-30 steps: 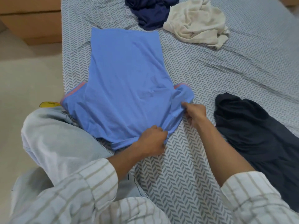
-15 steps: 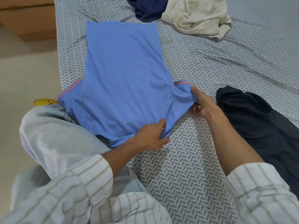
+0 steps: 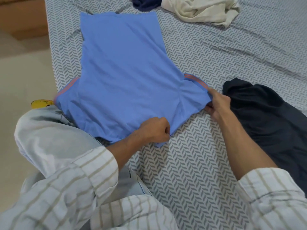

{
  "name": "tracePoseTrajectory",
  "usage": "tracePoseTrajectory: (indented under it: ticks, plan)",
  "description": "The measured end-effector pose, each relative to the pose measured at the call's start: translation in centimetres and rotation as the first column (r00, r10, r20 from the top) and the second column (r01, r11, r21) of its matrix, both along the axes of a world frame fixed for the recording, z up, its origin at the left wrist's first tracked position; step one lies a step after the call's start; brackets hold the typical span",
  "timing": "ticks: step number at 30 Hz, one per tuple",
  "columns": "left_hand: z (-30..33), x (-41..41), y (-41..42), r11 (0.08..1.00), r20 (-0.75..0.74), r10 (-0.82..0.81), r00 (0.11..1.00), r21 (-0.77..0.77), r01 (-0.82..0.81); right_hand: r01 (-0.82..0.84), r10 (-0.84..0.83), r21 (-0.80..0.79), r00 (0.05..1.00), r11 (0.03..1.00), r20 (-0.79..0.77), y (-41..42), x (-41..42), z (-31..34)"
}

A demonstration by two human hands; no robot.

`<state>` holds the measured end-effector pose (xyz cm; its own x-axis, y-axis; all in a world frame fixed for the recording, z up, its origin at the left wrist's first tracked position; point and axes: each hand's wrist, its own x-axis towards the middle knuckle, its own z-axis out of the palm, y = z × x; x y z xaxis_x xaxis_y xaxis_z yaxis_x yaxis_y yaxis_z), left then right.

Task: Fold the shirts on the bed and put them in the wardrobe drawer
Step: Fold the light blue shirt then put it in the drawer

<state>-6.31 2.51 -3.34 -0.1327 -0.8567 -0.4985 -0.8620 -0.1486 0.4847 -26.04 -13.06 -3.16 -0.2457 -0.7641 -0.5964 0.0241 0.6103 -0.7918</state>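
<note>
Floor (image 3: 20,75): pale and bare at the far left, beside the bed; a brown wooden unit (image 3: 21,15) stands in the top left corner
Yellow thing (image 3: 41,103): small, just past the knee at the bed's edge; what it is cannot be told
Knee (image 3: 49,130): in light trousers, bent up against the bed's left edge; the blue shirt's near left corner lies over it
Blue shirt (image 3: 123,72): spread flat on the bed near its left edge, hem away from the person, shoulders toward them; orange stripes run along both short sleeves; the left sleeve (image 3: 66,92) reaches the bed's edge
Left hand (image 3: 154,130): fingers curled into a fist, gripping the shirt's near edge at the neck end; a small corner of blue cloth pokes out beneath it
Bed (image 3: 191,171): covered by a grey and white zigzag sheet, wrinkled toward the right
Navy garment (image 3: 146,3): crumpled at the top edge, just beyond the blue shirt's hem
Cream garment (image 3: 202,9): bunched at the top, touching the navy one on its right
Right hand (image 3: 217,103): thumb on top and fingers underneath, pinching the end of the right sleeve (image 3: 194,95)
Dark shirt (image 3: 269,120): heaped at the right, just beside the right hand and forearm
Striped sleeves (image 3: 66,188): white with tan lines, rolled back on both forearms
</note>
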Motion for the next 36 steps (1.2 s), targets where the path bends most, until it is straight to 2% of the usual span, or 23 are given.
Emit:
tracePoseTrajectory:
  ticks: [3, 6, 9, 12, 14, 16, 18, 20, 24, 26, 28, 32, 36]
  plan:
    - [0.6, 0.1, -2.0, 0.997, 0.003, -0.029, 1.0, -0.071, 0.03, -0.004, 0.002, 0.024, 0.997, 1.0, 0.081, -0.7, -0.9, -0.2]
    - [1.5, 0.4, -5.5, 0.98, -0.053, 0.054, 0.997, -0.191, -0.063, 0.061, -0.061, 0.004, 0.985, 0.998, 0.161, -0.8, -1.7, -1.1]
    - [1.8, 0.4, -10.5, 0.944, -0.102, 0.108, 0.989, -0.302, -0.134, 0.031, -0.026, -0.032, 0.988, 0.999, 0.154, -0.8, -1.9, -1.9]
    - [2.0, 0.0, -15.1, 0.905, -0.054, 0.078, 0.995, -0.416, -0.094, -0.007, 0.015, -0.048, 0.984, 0.999, 0.18, -0.8, -2.0, -2.6]
    - [2.0, -0.5, -17.8, 0.896, 0.038, 0.036, 0.999, -0.444, -0.015, -0.02, 0.032, -0.06, 0.978, 0.998, 0.207, -0.9, -2.3, -3.2]
    - [2.0, -0.9, -20.5, 0.913, 0.214, -0.022, 0.977, -0.394, 0.107, -0.023, 0.038, -0.069, 0.973, 0.997, 0.228, -1.0, -2.5, -3.6]
    - [2.1, -1.4, -22.5, 0.956, 0.359, -0.054, 0.932, -0.252, 0.152, -0.02, 0.039, -0.083, 0.971, 0.996, 0.237, -1.0, -2.5, -3.7]
    - [2.4, -1.7, -23.8, 0.984, 0.4, -0.089, 0.912, -0.106, 0.142, 0.0, 0.02, -0.084, 0.971, 0.996, 0.24, -1.1, -2.5, -3.9]
    - [2.9, -1.7, -25.4, 0.998, 0.219, -0.021, 0.976, -0.056, 0.034, 0.052, -0.025, -0.102, 0.968, 0.993, 0.248, -1.0, -2.5, -4.1]
    - [3.0, -1.7, -25.9, 0.998, 0.056, -0.002, 0.998, -0.057, 0.005, 0.081, -0.052, -0.113, 0.969, 0.99, 0.24, -1.2, -2.4, -4.0]
    - [2.7, -1.9, -26.4, 0.996, -0.096, 0.089, 0.991, 0.011, -0.088, 0.101, -0.073, -0.118, 0.972, 0.988, 0.223, -1.2, -2.4, -4.1]
    - [2.2, -2.8, -27.2, 0.983, -0.148, 0.185, 0.972, 0.041, -0.18, 0.11, -0.087, -0.178, 0.987, 0.978, 0.135, -1.0, -2.3, -4.9]
    - [2.1, -3.9, -27.6, 0.974, -0.178, 0.221, 0.959, -0.001, -0.225, 0.095, -0.062, -0.25, 0.989, 0.964, 0.137, -1.1, -2.3, -5.3]
